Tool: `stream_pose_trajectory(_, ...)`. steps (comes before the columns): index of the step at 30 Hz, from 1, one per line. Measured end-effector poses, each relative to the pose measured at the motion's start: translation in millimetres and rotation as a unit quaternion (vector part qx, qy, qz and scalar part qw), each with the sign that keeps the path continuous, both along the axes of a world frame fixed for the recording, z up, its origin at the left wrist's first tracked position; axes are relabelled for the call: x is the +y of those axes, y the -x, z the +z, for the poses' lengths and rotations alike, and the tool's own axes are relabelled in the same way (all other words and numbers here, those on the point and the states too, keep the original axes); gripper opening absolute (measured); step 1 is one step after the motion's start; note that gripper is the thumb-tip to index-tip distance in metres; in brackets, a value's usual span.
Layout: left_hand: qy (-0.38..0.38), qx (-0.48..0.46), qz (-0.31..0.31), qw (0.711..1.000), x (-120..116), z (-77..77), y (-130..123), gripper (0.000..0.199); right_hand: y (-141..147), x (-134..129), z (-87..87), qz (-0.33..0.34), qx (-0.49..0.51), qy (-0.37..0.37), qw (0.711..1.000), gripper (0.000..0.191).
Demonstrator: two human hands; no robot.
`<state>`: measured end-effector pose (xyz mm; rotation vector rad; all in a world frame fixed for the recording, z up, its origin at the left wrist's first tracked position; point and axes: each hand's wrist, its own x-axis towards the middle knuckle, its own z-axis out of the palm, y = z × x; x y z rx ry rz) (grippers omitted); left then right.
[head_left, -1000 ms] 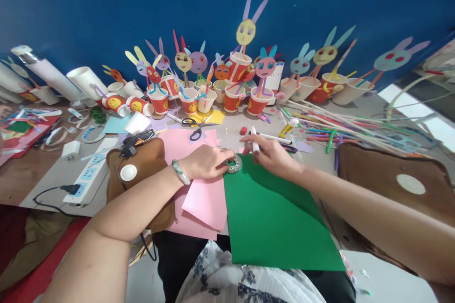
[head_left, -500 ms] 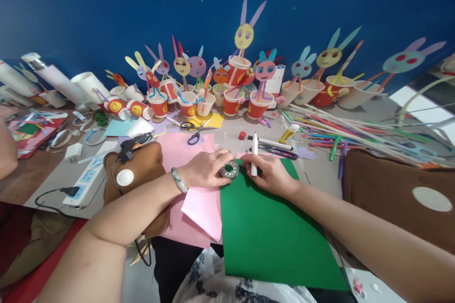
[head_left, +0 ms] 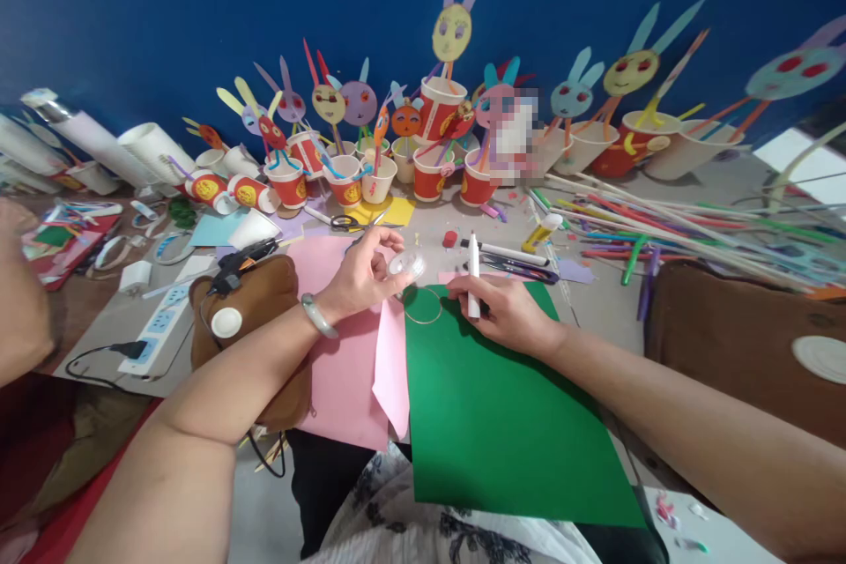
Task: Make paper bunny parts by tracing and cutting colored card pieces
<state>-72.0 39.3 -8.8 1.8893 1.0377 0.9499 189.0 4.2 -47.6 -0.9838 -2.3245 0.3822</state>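
Observation:
My left hand (head_left: 371,271) pinches what looks like a small roll of clear tape (head_left: 408,264), tilted and raised off the paper. Below the roll, a round outline (head_left: 423,306) shows at the upper left of the green paper sheet (head_left: 508,423). My right hand (head_left: 506,310) is closed around a white marker (head_left: 474,278), held nearly upright, and rests on the upper part of that sheet. Under my left hand lie pink paper sheets (head_left: 340,370), one with a folded edge.
Paper cups with rabbit-faced figures (head_left: 429,172) line the blue wall. Scissors (head_left: 357,222), pens (head_left: 515,260) and a glue stick (head_left: 542,232) lie ahead. Pipe cleaners (head_left: 634,225) are heaped at right. A brown pouch (head_left: 264,379) and a power strip (head_left: 162,326) sit left, near another person's arm (head_left: 23,300).
My left hand has lifted the tape roll off the green sheet and tilted it, uncovering the round outline. My right hand still holds the marker in nearly the same place.

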Motion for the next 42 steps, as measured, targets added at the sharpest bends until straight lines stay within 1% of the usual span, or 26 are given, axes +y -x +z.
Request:
stream_pose_trajectory(4, -0.022, -0.015, -0.003, 1.0, 0.0, -0.1, -0.3, 0.04, 0.4, 0.4, -0.7, 0.006, 0.01, -0.024, 1.0, 0.028)
stream_pose_trajectory(8, -0.035, -0.012, 0.027, 0.999, 1.0, -0.5, 0.1, 0.037, 1.1, 1.0, -0.6, 0.003, 0.01, -0.026, 1.0, 0.026)
stream_pose_trajectory(14, -0.015, -0.017, 0.034, 0.999, 2.9, -3.4, 0.0, 0.036, 1.3, 0.8, -0.5, 0.002, 0.011, -0.021, 1.0, 0.026)
stream_pose_trajectory(17, 0.006, -0.025, 0.023, 0.999, 3.8, -6.4, -0.2, 0.035, 1.2, 0.7, -0.5, 0.002, 0.011, -0.024, 1.0, 0.025)
stream_pose_trajectory(21, 0.026, -0.039, 0.01, 0.999, 4.6, -9.8, 0.5, 0.039, 1.5, 1.5, -1.3, 0.004, 0.022, -0.023, 0.999, 0.026)
stream_pose_trajectory(28, 0.056, -0.01, -0.003, 0.998, 3.8, -9.4, 1.4, 0.04, 2.1, 1.4, -1.0, -0.004, 0.026, -0.016, 1.0, 0.024)
stream_pose_trajectory(36, 0.021, 0.033, 0.016, 0.999, 10.2, -18.8, 4.0, 0.03, 2.6, -0.8, -0.4, -0.027, 0.011, -0.008, 1.0, 0.029)
stream_pose_trajectory(39, 0.008, 0.034, 0.017, 0.999, 10.2, -18.1, 4.0, 0.029, 2.7, -0.7, -1.3, -0.037, 0.008, -0.017, 0.999, 0.035)
stream_pose_trajectory(42, 0.016, 0.023, 0.017, 0.999, 8.2, -14.3, 2.6, 0.03, 2.9, -0.5, -1.5, -0.055, 0.002, -0.024, 0.998, 0.04)
